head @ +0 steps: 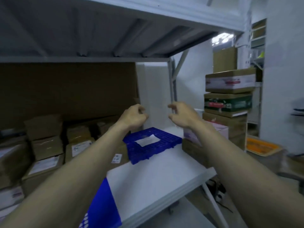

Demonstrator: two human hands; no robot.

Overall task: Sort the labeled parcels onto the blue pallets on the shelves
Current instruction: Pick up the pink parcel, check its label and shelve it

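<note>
Blue plastic pallet [152, 143] lies on the white shelf [164, 175], a white paper label [147, 140] on its grid, below and just nearer than both hands. Left hand [134, 116] and right hand [181, 115] hover above it, fingers loosely curled, each grip apparently empty despite blur. Its corner points toward the camera. Labeled parcels [79, 143] are stacked to the left.

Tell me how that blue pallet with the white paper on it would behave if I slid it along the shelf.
The blue pallet looks like rigid moulded grid plastic, so it would probably stay stiff and slide rather than flex. It seems light for its size, being mostly holes. The white paper lies loose on top and might slip off.
</note>
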